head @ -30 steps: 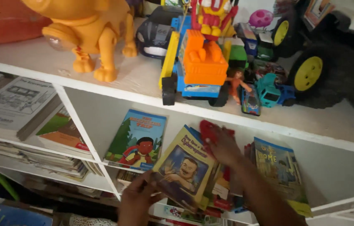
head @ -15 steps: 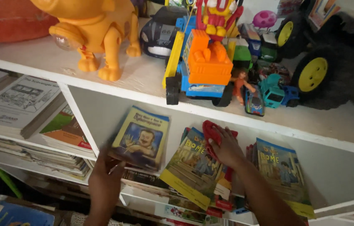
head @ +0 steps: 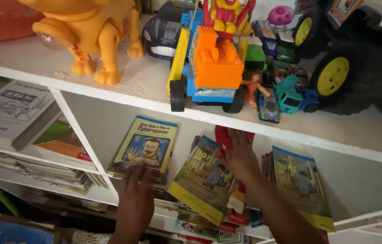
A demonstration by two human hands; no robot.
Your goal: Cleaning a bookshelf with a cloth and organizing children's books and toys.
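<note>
My left hand [head: 136, 192] rests with fingers spread on the lower edge of a yellow-and-blue picture book [head: 145, 145] that leans against the back of the white shelf compartment. My right hand [head: 240, 156] reaches further in, palm flat against a red book [head: 222, 135] behind a yellow-bordered book [head: 204, 178] that tilts forward. Another copy of that yellow-bordered book [head: 299, 183] leans to the right of my right forearm. Neither hand grips anything.
The white shelf top [head: 145, 86] carries a yellow toy dog [head: 87, 27], an orange and blue toy truck [head: 211, 68], small toy cars and a big black tractor [head: 358, 77]. The left compartment holds stacks of booklets [head: 12, 113]. More books lie below.
My left hand carried the yellow-and-blue book from the middle to the left, stood it against the back wall and let go of it. My right hand stayed on the red book.
</note>
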